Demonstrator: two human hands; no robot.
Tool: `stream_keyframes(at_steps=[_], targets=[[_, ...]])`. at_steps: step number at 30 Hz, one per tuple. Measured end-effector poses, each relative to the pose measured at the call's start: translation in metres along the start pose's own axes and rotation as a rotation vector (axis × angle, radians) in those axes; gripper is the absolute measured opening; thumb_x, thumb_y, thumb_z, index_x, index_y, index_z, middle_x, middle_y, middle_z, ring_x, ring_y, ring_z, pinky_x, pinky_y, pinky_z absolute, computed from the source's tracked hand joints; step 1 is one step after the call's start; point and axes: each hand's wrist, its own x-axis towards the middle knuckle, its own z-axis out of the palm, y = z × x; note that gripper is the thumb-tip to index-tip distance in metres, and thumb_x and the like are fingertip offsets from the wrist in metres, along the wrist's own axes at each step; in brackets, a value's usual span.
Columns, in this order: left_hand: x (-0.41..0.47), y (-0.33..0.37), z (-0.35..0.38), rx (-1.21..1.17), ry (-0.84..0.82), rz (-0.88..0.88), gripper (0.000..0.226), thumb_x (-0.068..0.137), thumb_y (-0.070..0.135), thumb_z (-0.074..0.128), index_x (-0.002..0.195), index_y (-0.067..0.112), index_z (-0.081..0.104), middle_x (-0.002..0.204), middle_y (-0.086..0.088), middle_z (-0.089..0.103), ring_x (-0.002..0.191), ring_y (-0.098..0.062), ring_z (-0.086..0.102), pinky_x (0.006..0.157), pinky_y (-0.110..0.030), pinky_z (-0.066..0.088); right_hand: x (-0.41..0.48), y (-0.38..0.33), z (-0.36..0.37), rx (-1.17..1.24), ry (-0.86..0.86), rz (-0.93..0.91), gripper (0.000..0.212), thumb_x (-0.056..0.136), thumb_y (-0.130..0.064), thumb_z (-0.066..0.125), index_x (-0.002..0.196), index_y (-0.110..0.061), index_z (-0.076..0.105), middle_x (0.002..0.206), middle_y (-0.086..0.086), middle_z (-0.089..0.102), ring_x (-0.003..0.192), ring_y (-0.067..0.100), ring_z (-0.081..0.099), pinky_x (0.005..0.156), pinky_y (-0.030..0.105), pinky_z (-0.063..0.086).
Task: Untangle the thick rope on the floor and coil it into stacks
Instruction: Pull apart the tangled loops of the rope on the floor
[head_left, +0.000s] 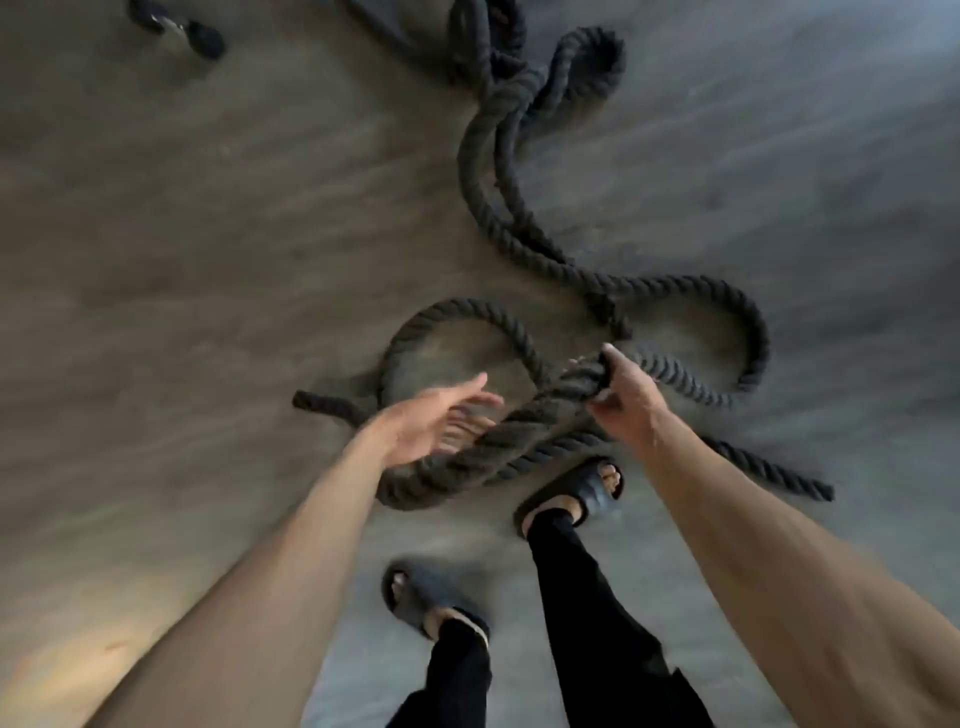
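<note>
A thick dark rope (480, 171) snakes across the floor from a tangled heap at the top centre down to loops in front of me. My right hand (621, 397) is closed around a raised bend of it, lifting two strands that sag down toward the left. My left hand (441, 423) hovers just left of those strands, palm up and fingers spread, holding nothing. One loop (447, 317) lies flat on the floor beyond my left hand. Rope ends lie at the left (311, 401) and at the right (815, 488).
My two feet in dark slides (576, 493) (423, 592) stand just below the lifted rope, on a grey-brown wood-look floor (208, 260). A dark dumbbell-like object (179, 26) lies at the top left. The picture is motion-blurred.
</note>
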Motion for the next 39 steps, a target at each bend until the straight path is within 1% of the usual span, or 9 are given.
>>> stream_keyframes(at_steps=[2, 5, 8, 11, 17, 23, 27, 31, 39], targets=[[-0.011, -0.018, -0.020, -0.144, 0.130, 0.062, 0.050, 0.091, 0.060, 0.050, 0.123, 0.023, 0.059, 0.112, -0.013, 0.071, 0.099, -0.027, 0.069, 0.091, -0.041, 0.045, -0.028, 0.026, 0.035, -0.193, -0.153, 0.002, 0.024, 0.097, -0.023, 0.063, 0.105, 0.000, 0.066, 0.098, 0.022, 0.072, 0.087, 0.031, 0.070, 0.087, 0.041, 0.054], [-0.027, -0.031, -0.049, -0.178, 0.501, 0.157, 0.039, 0.093, 0.058, 0.050, 0.103, 0.023, 0.063, 0.103, -0.009, 0.070, 0.091, -0.024, 0.067, 0.088, -0.037, 0.043, -0.073, 0.101, 0.094, -0.534, -0.360, -0.050, 0.019, 0.092, -0.003, 0.065, 0.110, 0.001, 0.063, 0.097, 0.018, 0.070, 0.081, 0.027, 0.070, 0.070, 0.032, 0.060], [-0.044, -0.044, -0.084, -0.071, 0.695, 0.199, 0.048, 0.077, 0.068, 0.062, 0.087, 0.022, 0.068, 0.107, -0.006, 0.071, 0.104, -0.026, 0.066, 0.093, -0.035, 0.050, -0.109, 0.198, 0.141, -1.021, -0.557, -0.179, 0.060, 0.077, -0.014, 0.080, 0.128, -0.003, 0.052, 0.122, 0.014, 0.064, 0.111, 0.028, 0.062, 0.099, 0.043, 0.053], [-0.085, -0.080, -0.127, 0.236, 0.863, 0.047, 0.085, 0.061, 0.079, 0.066, 0.120, 0.020, 0.060, 0.126, -0.005, 0.064, 0.116, -0.026, 0.061, 0.099, -0.040, 0.049, -0.137, 0.276, 0.166, -1.516, -0.723, -0.266, 0.078, 0.085, -0.024, 0.076, 0.147, -0.004, 0.032, 0.143, 0.010, 0.046, 0.136, 0.026, 0.042, 0.112, 0.033, 0.033], [-0.149, -0.217, -0.196, -0.047, 1.225, -0.079, 0.068, 0.089, 0.055, 0.056, 0.132, 0.004, 0.048, 0.131, -0.021, 0.057, 0.118, -0.037, 0.057, 0.096, -0.040, 0.046, -0.154, 0.358, 0.183, -1.619, -0.884, -0.059, 0.015, 0.089, -0.024, 0.070, 0.102, -0.023, 0.063, 0.094, 0.006, 0.068, 0.089, 0.024, 0.061, 0.072, 0.025, 0.044], [-0.169, -0.370, -0.193, -0.440, 1.228, -0.437, 0.059, 0.098, 0.043, 0.051, 0.128, -0.008, 0.051, 0.129, -0.027, 0.057, 0.119, -0.041, 0.056, 0.092, -0.042, 0.046, -0.126, 0.388, 0.187, -1.340, -0.451, 0.038, 0.018, 0.089, -0.022, 0.059, 0.103, -0.011, 0.063, 0.086, 0.011, 0.057, 0.062, 0.016, 0.055, 0.055, 0.026, 0.041], [-0.193, -0.451, -0.182, -0.296, 1.186, -0.610, 0.044, 0.096, 0.017, 0.054, 0.133, -0.007, 0.047, 0.137, -0.026, 0.052, 0.127, -0.038, 0.050, 0.101, -0.041, 0.042, -0.114, 0.400, 0.182, -1.545, -0.419, -0.062, 0.024, 0.095, -0.012, 0.051, 0.112, -0.008, 0.069, 0.105, 0.015, 0.068, 0.095, 0.027, 0.067, 0.086, 0.042, 0.057], [-0.189, -0.460, -0.181, -0.124, 1.113, -0.493, 0.034, 0.097, 0.015, 0.048, 0.119, -0.006, 0.063, 0.127, -0.027, 0.060, 0.119, -0.039, 0.056, 0.096, -0.040, 0.043, -0.106, 0.416, 0.181, -1.595, -0.370, -0.112, 0.029, 0.093, -0.007, 0.049, 0.110, 0.004, 0.070, 0.104, 0.024, 0.073, 0.093, 0.037, 0.069, 0.072, 0.038, 0.050], [-0.054, -0.340, -0.148, -0.288, 0.894, -0.142, 0.031, 0.084, 0.022, 0.052, 0.093, -0.002, 0.068, 0.091, -0.026, 0.072, 0.087, -0.036, 0.072, 0.075, -0.050, 0.059, -0.065, 0.375, 0.140, -1.619, -0.365, -0.198, 0.023, 0.098, -0.018, 0.050, 0.111, -0.009, 0.067, 0.116, 0.019, 0.069, 0.104, 0.033, 0.067, 0.095, 0.048, 0.055]])
